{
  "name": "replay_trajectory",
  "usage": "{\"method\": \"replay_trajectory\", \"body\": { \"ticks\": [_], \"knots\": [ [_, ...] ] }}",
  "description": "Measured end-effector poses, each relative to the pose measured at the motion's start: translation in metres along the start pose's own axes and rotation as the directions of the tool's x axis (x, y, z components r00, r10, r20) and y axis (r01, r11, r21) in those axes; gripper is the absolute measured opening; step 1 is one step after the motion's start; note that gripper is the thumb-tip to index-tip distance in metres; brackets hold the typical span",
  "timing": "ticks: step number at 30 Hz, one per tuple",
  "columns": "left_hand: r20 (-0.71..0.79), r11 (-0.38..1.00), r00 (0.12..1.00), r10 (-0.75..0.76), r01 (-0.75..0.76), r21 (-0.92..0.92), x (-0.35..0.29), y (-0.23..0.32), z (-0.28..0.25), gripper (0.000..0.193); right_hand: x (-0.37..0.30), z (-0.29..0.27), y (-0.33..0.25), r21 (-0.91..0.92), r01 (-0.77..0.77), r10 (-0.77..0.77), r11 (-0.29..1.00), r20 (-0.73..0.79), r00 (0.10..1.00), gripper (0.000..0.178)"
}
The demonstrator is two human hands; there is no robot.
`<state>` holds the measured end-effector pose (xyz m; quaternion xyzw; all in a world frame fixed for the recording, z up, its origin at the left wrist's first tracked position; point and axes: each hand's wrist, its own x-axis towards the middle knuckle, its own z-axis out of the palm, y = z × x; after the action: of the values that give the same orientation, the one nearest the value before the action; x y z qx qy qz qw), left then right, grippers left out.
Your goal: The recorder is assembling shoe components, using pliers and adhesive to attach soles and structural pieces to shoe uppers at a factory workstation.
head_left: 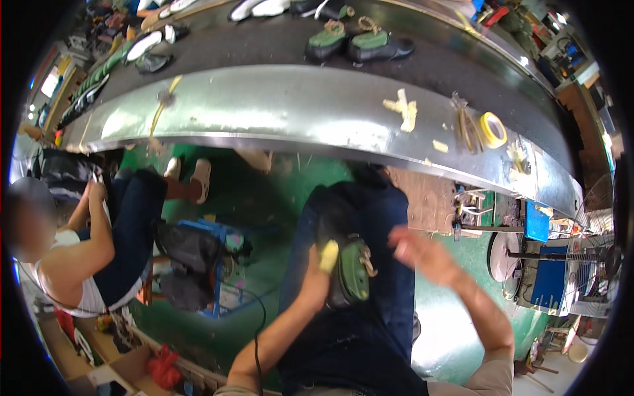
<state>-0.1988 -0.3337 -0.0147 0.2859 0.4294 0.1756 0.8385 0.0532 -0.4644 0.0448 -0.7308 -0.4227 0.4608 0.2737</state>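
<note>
A shoe with a green upper, black sides and a tan lace [356, 272] rests on my lap. My left hand [318, 277] grips it from its left side, and a yellow cover [328, 256] wraps one of that hand's digits. To the right of the shoe, my right hand [426, 256] is raised and apart from it. Its fingers are blurred but look spread, and nothing shows between them.
A metal-edged bench [264, 112] runs across ahead, bearing similar green and black shoes [370, 45], a yellow tape roll [493, 130], pincers [467, 129] and masking tape scraps [404, 111]. A co-worker [86, 264] sits at left beside a blue-framed stool [221, 264]. A cable [263, 317] hangs by my left forearm.
</note>
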Motion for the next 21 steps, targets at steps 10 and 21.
{"method": "replay_trajectory", "body": {
  "ticks": [10, 21],
  "knots": [
    [0.505, 0.388, 0.566, 0.651, -0.82, 0.42, 0.01, 0.033, 0.023, 0.075, -0.021, -0.034, -0.062, 0.608, -0.018, 0.089, 0.794, -0.087, 0.992, 0.082],
    [0.272, 0.515, 0.808, 0.523, -0.554, 0.654, 0.03, -0.028, -0.042, 0.073, 0.174, -0.26, -0.004, -0.122, 0.122, -0.168, 0.985, -0.838, 0.519, 0.06]
  ]
}}
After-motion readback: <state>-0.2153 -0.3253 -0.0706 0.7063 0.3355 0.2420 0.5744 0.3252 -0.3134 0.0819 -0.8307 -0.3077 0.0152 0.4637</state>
